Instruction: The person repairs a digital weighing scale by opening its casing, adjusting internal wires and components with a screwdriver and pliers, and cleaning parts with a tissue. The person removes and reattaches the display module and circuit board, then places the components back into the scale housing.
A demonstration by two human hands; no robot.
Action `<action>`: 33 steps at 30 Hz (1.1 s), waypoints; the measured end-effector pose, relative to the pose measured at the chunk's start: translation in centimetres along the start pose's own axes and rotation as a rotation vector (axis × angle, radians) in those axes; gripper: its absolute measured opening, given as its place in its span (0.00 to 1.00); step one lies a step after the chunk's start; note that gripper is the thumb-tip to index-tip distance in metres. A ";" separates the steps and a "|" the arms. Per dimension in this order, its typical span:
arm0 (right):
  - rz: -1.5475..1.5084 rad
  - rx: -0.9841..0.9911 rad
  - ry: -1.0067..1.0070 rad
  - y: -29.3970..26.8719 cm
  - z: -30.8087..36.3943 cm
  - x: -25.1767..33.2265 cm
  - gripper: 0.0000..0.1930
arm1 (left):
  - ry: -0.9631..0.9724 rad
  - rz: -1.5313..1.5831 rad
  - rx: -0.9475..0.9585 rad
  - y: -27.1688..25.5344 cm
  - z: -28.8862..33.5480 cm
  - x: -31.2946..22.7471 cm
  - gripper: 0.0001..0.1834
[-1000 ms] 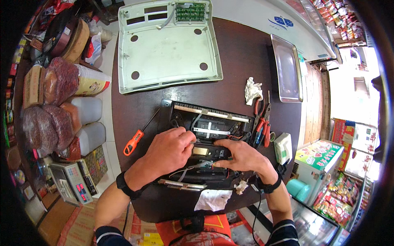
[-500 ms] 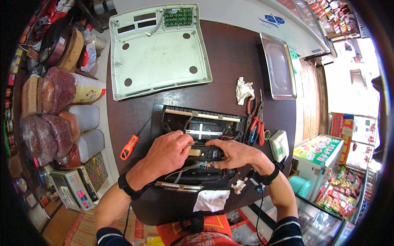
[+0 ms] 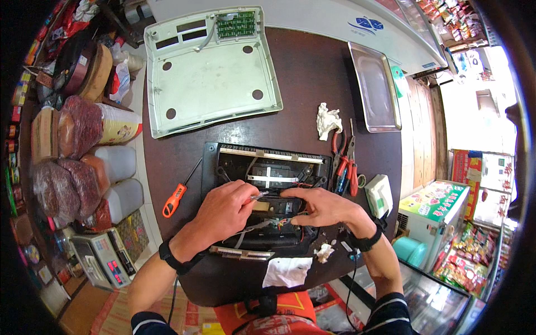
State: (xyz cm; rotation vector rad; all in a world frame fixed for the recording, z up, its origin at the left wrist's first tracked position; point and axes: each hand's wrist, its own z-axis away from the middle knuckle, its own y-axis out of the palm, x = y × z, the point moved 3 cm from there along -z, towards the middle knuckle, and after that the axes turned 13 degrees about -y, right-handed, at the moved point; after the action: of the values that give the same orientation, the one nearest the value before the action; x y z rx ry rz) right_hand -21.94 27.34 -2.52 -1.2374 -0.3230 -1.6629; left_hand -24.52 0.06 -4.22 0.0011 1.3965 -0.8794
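Note:
An opened black appliance base (image 3: 212, 167) lies in front of me, with a white cross-shaped bracket (image 3: 272, 178), thin wires and metal strips inside. Over its middle my left hand (image 3: 222, 211) is closed in a pinch on a slim metallic piece (image 3: 258, 195); its exact kind is hard to make out. My right hand (image 3: 330, 207) rests at the base's right side, index finger and thumb spread apart and touching the inner parts, holding nothing I can see. Left of the base lies an orange-handled screwdriver (image 3: 175, 200).
A pale green cover (image 3: 209, 89) with a green circuit board (image 3: 236, 25) lies at the far left of the table. Pliers (image 3: 352, 176), crumpled tissue (image 3: 328, 121), a metal tray (image 3: 378, 89) and a white-green box (image 3: 379, 196) sit rightward. White paper (image 3: 287, 272) lies near the front edge.
The view has shifted slightly. My left hand has tilted a little, and the slim metallic piece shows more clearly between its fingers. My right hand stays at nearly the same spot.

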 end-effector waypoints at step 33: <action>0.219 -0.652 -0.175 -2.7 4.3 -2.7 0.16 | 0.029 -0.081 -0.045 3.4 -0.9 -2.5 0.09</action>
State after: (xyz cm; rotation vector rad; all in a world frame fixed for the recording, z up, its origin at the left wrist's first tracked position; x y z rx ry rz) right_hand -21.72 33.06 -2.00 -1.8291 0.2736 -1.5157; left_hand -23.26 4.17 -3.94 -0.0774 1.4509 -0.9179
